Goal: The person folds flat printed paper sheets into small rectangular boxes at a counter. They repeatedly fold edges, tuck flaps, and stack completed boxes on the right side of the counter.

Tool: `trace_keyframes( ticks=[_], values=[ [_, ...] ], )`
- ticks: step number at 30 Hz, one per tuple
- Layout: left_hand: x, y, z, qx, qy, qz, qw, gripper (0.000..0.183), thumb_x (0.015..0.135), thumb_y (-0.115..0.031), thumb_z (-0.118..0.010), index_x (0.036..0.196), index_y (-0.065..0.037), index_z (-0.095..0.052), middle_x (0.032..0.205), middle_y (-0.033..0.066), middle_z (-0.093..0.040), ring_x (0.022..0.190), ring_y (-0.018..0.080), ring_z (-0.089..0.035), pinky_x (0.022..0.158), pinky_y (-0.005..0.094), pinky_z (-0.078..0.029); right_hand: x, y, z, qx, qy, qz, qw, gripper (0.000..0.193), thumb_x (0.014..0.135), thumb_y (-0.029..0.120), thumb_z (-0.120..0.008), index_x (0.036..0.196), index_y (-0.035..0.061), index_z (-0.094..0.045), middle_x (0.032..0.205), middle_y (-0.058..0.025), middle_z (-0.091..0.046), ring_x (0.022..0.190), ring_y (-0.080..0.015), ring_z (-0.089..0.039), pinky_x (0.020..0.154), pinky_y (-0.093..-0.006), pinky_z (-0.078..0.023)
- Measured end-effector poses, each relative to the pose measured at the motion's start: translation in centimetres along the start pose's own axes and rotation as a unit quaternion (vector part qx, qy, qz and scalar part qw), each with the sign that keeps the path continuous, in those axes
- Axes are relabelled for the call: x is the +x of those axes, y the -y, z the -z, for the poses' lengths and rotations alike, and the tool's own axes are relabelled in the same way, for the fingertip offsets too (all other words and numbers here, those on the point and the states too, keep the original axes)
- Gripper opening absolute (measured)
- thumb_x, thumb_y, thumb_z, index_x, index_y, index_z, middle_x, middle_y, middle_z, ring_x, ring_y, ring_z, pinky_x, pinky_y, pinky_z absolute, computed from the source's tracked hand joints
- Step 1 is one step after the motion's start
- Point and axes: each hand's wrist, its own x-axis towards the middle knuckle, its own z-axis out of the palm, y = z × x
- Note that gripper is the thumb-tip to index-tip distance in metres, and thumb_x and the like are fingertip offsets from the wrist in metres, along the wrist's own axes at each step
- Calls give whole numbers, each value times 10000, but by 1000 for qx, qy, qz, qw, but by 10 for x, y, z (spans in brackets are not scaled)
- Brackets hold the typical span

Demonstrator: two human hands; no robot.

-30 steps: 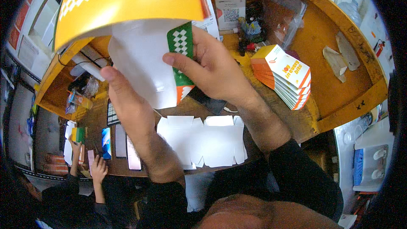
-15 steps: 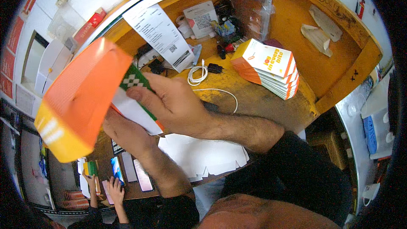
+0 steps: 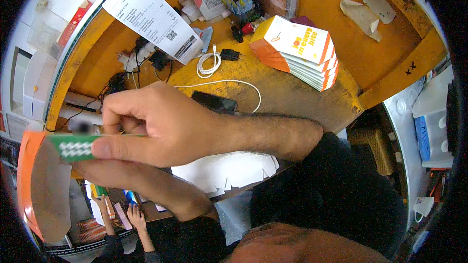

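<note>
A cardboard food box (image 3: 51, 195), orange outside and plain grey-brown inside, is at the far left with its inner side facing me. My right hand (image 3: 161, 126) pinches its green-and-white checked edge, thumb on top. The other fingers of that hand are curled. Below it, my left hand (image 3: 95, 171) reaches across to the same box; its fingers are hidden behind the box and the green edge. To the right on the desk lies a fanned stack of flat white, orange and yellow food boxes (image 3: 297, 51).
A long printed receipt (image 3: 156, 24), a coiled white cable (image 3: 209, 65), a black charger plug (image 3: 230, 54) and a dark phone (image 3: 214, 101) are on the yellow desk (image 3: 282, 95). White sheets (image 3: 224, 170) lie by the front edge. A co-worker's hands (image 3: 136, 216) show at lower left.
The box has swung down and left, turning its inside toward me. My right hand has moved left and lower with the green edge. The whole view has shifted, so desk things appear higher.
</note>
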Motion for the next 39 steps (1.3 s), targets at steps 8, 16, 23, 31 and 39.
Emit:
trace_keyframes(
  ticks=[8, 16, 23, 31, 39],
  values=[
    [28, 280, 272, 197, 283, 83, 935, 499, 1168, -398, -454, 1416, 4, -618, 1373, 166, -659, 1162, 267, -656, 957, 433, -553, -10, -11, -31, 11, -54, 109, 992, 342, 1081, 404, -674, 1022, 68, -660, 703, -210, -626, 664, -470, -679, 553, -543, -469],
    [18, 417, 456, 308, 473, -83, 822, 478, 1192, -260, -361, 1570, -18, -527, 1585, 155, -594, 1387, 253, -609, 1119, 408, -521, -5, -5, -29, 75, 46, 123, 988, 549, 1079, 506, -676, 1354, 41, -581, 1154, -112, -649, 1142, -251, -627, 959, -426, -488],
    [29, 254, 250, 173, 263, -61, 947, 451, 1144, -272, -480, 1524, -47, -571, 1505, 143, -629, 1304, 255, -641, 1060, 408, -535, 7, -15, -9, 325, 197, -8, 925, 720, 1121, 572, -555, 1568, 18, -446, 1399, -119, -569, 1323, -197, -512, 1139, -368, -427],
    [1, -76, 4, -38, 47, 78, 995, 528, 1094, -455, -641, 1339, 7, -707, 1281, 182, -743, 1107, 261, -739, 924, 400, -597, 18, -32, -41, 410, 180, -62, 892, 582, 1087, 525, -614, 1407, 38, -610, 1270, -77, -691, 1184, -155, -615, 1039, -337, -504],
    [7, -82, 9, -125, 21, -96, 987, 754, 1056, -569, -692, 1484, 17, -487, 1428, 198, -643, 1251, 314, -655, 1073, 486, -534, 102, -129, -121, 324, -35, 14, 945, 490, 1095, 472, -658, 1397, 86, -653, 1205, -45, -759, 1041, -144, -721, 946, -341, -584]
  ],
)
